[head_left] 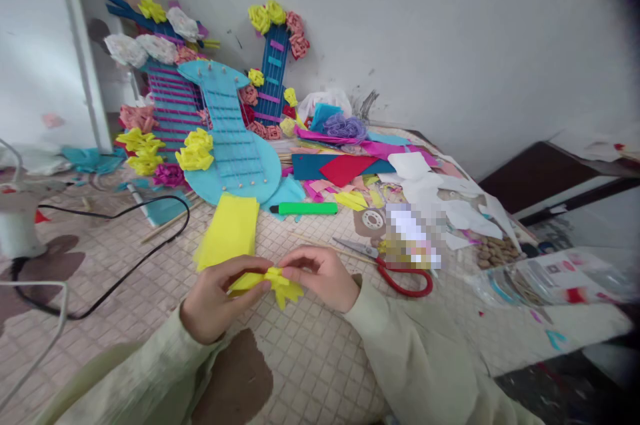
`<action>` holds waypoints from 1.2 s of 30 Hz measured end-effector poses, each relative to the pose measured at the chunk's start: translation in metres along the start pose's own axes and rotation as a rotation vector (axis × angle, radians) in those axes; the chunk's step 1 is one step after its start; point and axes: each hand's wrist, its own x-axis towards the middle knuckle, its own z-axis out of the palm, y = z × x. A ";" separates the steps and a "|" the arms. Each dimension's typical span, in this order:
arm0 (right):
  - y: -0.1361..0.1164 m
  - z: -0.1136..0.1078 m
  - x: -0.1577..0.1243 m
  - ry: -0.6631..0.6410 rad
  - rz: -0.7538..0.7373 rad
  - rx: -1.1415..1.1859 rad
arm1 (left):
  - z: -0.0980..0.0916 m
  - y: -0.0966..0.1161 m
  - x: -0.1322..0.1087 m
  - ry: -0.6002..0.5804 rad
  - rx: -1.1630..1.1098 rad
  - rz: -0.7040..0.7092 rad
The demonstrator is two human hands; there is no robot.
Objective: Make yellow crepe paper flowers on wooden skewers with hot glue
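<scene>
Between my two hands is a partly gathered yellow paper flower [283, 288], its cut petals hanging below my fingers. My left hand [217, 298] pinches its left side, thumb in front and fingers behind. From the right, my right hand [320, 275] pinches the upper folds with thumb and fingertips. Just beyond my left hand lies a stack of yellow crepe paper [231, 225] on the table [305, 358]. To the right of my right hand rest scissors [400, 278] with red handles, blades pointing left. A green marker [307, 209] lies beyond both hands.
A light-blue guitar-shaped board [233, 138] and decorated dark-blue boards [273, 71] lean at the back. Paper scraps [350, 171] and purple yarn [345, 126] pile behind. At left are a glue gun [20, 225] and black cord [150, 251]; a plastic bottle [555, 275] lies right.
</scene>
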 end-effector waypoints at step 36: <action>-0.028 0.042 0.045 -0.349 -0.201 -0.185 | -0.025 0.023 -0.002 0.172 -0.968 -0.051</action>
